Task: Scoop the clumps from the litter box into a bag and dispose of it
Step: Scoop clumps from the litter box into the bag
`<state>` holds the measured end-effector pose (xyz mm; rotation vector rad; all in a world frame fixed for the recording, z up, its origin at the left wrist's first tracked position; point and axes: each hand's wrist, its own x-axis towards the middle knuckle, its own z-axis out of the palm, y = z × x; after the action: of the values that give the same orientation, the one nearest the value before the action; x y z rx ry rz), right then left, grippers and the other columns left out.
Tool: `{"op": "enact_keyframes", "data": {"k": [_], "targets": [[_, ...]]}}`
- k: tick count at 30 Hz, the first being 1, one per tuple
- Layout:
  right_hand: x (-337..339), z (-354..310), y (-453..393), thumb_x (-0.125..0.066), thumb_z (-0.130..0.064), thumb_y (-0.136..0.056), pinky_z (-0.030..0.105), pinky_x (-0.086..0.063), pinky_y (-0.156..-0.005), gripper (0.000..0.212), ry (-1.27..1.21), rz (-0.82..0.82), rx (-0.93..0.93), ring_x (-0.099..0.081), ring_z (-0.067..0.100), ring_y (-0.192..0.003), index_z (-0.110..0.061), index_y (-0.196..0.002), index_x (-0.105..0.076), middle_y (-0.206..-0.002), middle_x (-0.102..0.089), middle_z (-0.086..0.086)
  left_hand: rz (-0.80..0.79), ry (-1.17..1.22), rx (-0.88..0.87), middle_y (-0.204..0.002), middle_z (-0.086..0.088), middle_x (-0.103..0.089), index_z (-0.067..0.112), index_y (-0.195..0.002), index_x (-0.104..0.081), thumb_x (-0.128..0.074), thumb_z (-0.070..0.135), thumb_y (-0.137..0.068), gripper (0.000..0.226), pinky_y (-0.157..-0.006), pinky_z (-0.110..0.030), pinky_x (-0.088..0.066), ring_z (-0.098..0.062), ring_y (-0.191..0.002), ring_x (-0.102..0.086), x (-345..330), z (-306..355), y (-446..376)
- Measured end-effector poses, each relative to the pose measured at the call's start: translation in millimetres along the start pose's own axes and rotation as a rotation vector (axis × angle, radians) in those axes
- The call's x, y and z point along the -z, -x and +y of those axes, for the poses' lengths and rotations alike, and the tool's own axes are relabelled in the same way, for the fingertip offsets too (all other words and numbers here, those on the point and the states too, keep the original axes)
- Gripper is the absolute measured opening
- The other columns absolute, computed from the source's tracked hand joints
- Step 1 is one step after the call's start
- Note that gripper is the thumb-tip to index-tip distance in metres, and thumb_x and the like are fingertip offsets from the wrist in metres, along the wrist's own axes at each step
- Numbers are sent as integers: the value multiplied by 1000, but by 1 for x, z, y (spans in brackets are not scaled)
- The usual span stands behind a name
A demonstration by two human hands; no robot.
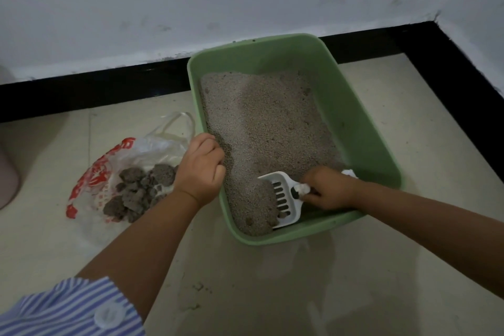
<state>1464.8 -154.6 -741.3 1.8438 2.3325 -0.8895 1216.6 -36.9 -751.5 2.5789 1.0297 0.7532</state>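
Note:
A green litter box [362,123] filled with grey litter [261,123] stands on the tiled floor by the wall. My left hand [200,168] grips the box's left rim. My right hand [328,188] holds the handle of a white slotted scoop [283,199], with white tissue wrapped round the handle. The scoop's blade lies low in the litter at the near end of the box, and a small dark clump sits by its near corner. To the left of the box lies an open clear plastic bag [114,172] with red print, holding several grey clumps [136,191].
A black skirting strip [95,90] runs along the white wall behind the box and turns the corner at the right. A pinkish rounded object [6,172] stands at the far left edge. Loose litter grains [199,288] speckle the tiles in front of the box.

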Motion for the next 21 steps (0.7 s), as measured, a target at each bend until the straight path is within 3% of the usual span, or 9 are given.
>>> {"op": "enact_keyframes", "data": {"k": [3, 7, 9, 14, 18, 21], "targets": [[-2, 2, -2, -54, -28, -86, 25, -30, -58, 34, -67, 30, 5, -38, 15, -53, -22, -57, -38, -52, -31, -15, 5, 7, -12, -71, -16, -56, 0, -58, -52, -33, 17, -69, 28, -84, -28, -31, -22, -94, -36, 0, -1, 0], [-1, -2, -1, -44, -40, -80, 11, -23, -51, 32, -98, -6, -74, -36, 7, -51, -30, -53, -29, -55, -34, -15, 12, 37, -12, -72, -15, -57, -1, -58, -53, -33, 16, -69, 29, -84, -28, -32, -22, -94, -37, -1, -2, 0], [-1, -2, -3, -41, -42, -78, 9, -24, -52, 28, -93, -30, -93, -39, 12, -56, -31, -54, -29, -57, -35, -15, 9, 42, -9, -72, -15, -56, 0, -58, -53, -33, 17, -69, 29, -84, -28, -32, -22, -94, -37, -1, -2, 1], [1, 1, 0, -52, -37, -82, 11, -26, -53, 32, -195, -54, -110, -37, -1, -54, -31, -56, -35, -59, -38, -12, -8, 43, 4, -71, -16, -56, 0, -58, -53, -33, 18, -70, 29, -83, -28, -32, -23, -95, -37, 0, -2, 1], [2, -1, 4, -51, -39, -80, 20, -30, -56, 34, -261, -31, -138, -42, 10, -58, -8, -68, -55, -64, -45, -3, -17, 24, 15, -71, -15, -57, 0, -58, -53, -33, 19, -70, 30, -83, -28, -32, -22, -96, -38, -1, -3, 1], [8, -4, 6, -55, -35, -84, 17, -30, -55, 27, -284, 38, -168, -44, 14, -62, -12, -72, -53, -65, -45, -5, -21, -8, 18, -70, -15, -56, 1, -57, -53, -33, 19, -70, 30, -82, -29, -32, -21, -93, -37, 0, -1, 0]]}}
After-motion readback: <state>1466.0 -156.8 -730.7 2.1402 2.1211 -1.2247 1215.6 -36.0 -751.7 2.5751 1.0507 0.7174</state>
